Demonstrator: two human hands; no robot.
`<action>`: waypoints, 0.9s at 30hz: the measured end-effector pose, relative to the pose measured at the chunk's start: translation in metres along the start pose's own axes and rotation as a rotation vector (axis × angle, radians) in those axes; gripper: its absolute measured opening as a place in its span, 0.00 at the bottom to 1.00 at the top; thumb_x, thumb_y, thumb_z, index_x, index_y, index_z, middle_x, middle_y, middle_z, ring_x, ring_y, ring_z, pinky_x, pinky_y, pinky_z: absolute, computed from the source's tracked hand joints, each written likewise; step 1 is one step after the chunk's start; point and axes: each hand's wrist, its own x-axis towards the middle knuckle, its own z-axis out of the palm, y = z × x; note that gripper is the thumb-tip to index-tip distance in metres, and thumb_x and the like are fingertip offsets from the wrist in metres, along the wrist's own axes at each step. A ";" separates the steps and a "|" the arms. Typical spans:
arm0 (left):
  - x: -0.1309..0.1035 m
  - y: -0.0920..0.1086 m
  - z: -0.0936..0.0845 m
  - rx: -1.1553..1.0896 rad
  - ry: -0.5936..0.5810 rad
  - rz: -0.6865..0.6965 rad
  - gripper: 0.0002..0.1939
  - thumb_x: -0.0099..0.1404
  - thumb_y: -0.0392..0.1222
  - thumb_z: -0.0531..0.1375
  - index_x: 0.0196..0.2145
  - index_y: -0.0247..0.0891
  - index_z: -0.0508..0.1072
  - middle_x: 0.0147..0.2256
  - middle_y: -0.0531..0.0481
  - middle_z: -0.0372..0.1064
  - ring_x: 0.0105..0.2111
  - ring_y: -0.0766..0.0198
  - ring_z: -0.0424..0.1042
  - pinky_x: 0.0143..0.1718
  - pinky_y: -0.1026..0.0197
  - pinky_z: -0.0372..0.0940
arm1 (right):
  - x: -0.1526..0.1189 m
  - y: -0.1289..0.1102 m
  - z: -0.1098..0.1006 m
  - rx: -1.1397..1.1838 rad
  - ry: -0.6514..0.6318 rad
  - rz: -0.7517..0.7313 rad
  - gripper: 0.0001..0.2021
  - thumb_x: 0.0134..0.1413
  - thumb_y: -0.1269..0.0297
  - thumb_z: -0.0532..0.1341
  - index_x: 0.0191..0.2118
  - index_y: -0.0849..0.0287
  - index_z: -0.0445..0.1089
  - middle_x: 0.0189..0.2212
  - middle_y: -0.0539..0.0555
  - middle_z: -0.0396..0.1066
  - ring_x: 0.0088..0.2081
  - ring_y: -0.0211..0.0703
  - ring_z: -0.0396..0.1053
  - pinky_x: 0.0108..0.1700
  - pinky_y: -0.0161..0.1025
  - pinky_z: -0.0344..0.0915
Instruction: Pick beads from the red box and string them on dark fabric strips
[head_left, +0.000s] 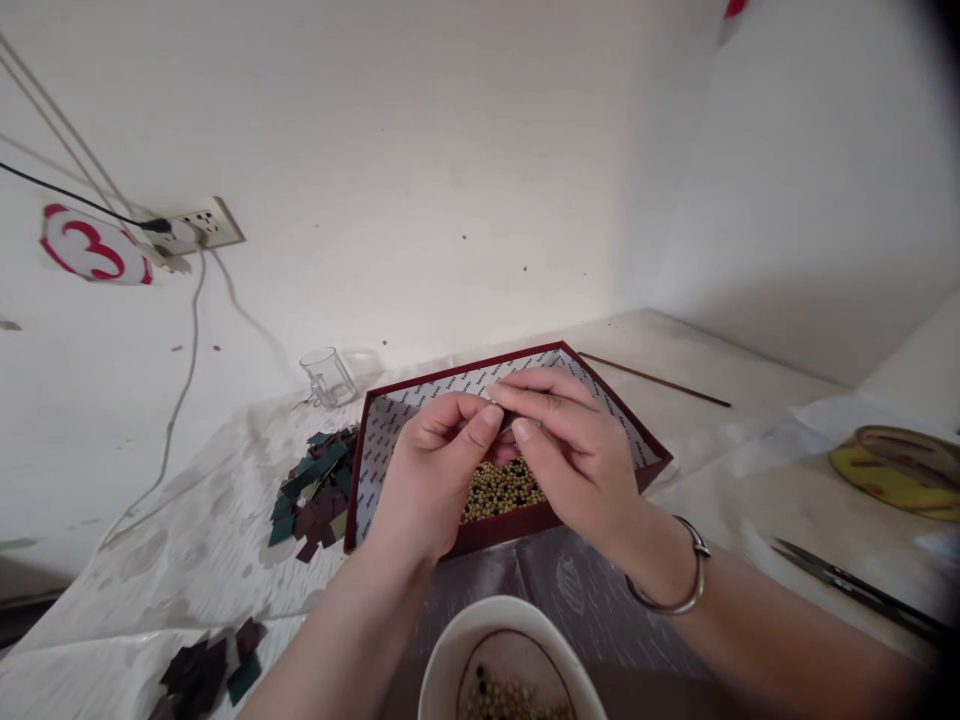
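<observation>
My left hand (439, 465) and my right hand (581, 445) meet above a dark red box (480, 535). Between their fingertips is a small dark piece (508, 420), mostly covered by the fingers, so its shape is hard to make out. Both hands pinch it, thumbs and fingers close together. Inside the box, under the hands, lies a layer of small tan and black beads (499, 492) on a printed lining. A silvery bangle circles my right wrist. Nearer to me stands a white bowl (442, 665) with more beads in its bottom.
Dark green and brown squares (319, 485) are piled left of the box, with more dark pieces (199, 675) at the front left. A glass mug (328, 378) stands behind. To the right are a thin stick (656, 379), a yellow round object (892, 470) and dark scissors (855, 585).
</observation>
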 end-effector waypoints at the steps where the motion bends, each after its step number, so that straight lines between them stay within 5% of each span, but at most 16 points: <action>1: 0.000 0.000 -0.001 0.026 0.005 -0.005 0.05 0.59 0.41 0.60 0.28 0.37 0.70 0.23 0.56 0.66 0.25 0.73 0.65 0.30 0.68 0.62 | 0.000 0.000 -0.001 0.018 0.013 0.022 0.15 0.53 0.75 0.54 0.47 0.62 0.68 0.43 0.57 0.68 0.46 0.39 0.66 0.48 0.40 0.64; 4: -0.001 -0.001 -0.002 0.128 0.027 -0.021 0.06 0.60 0.43 0.60 0.29 0.37 0.70 0.23 0.56 0.67 0.25 0.72 0.66 0.30 0.67 0.63 | 0.000 0.001 -0.002 0.034 0.081 0.154 0.15 0.56 0.71 0.53 0.50 0.61 0.64 0.42 0.56 0.68 0.43 0.39 0.66 0.45 0.41 0.64; 7: -0.002 -0.001 -0.003 0.291 0.049 0.040 0.07 0.61 0.43 0.58 0.29 0.38 0.69 0.22 0.56 0.66 0.25 0.71 0.66 0.29 0.66 0.62 | 0.003 0.003 -0.003 0.001 0.053 0.263 0.09 0.59 0.66 0.51 0.39 0.61 0.67 0.32 0.53 0.68 0.33 0.37 0.65 0.34 0.37 0.63; 11: -0.004 0.001 -0.001 0.546 0.111 0.161 0.06 0.61 0.40 0.56 0.27 0.39 0.66 0.23 0.56 0.63 0.24 0.72 0.62 0.24 0.67 0.58 | 0.005 0.003 -0.001 -0.097 -0.041 0.171 0.08 0.57 0.69 0.53 0.27 0.60 0.62 0.24 0.49 0.62 0.29 0.34 0.60 0.32 0.35 0.58; 18: -0.005 0.007 0.000 0.883 0.162 0.342 0.16 0.65 0.38 0.50 0.19 0.37 0.56 0.18 0.57 0.51 0.20 0.72 0.53 0.22 0.65 0.50 | 0.000 0.001 0.001 -0.109 -0.124 0.099 0.07 0.58 0.71 0.52 0.28 0.60 0.59 0.26 0.49 0.59 0.30 0.34 0.57 0.33 0.34 0.56; 27: -0.003 0.009 -0.002 0.863 0.052 0.309 0.08 0.65 0.39 0.51 0.35 0.40 0.70 0.29 0.54 0.68 0.27 0.71 0.67 0.30 0.65 0.62 | 0.003 0.006 0.002 -0.237 -0.058 0.128 0.07 0.57 0.70 0.52 0.27 0.58 0.58 0.24 0.48 0.60 0.29 0.35 0.58 0.31 0.34 0.55</action>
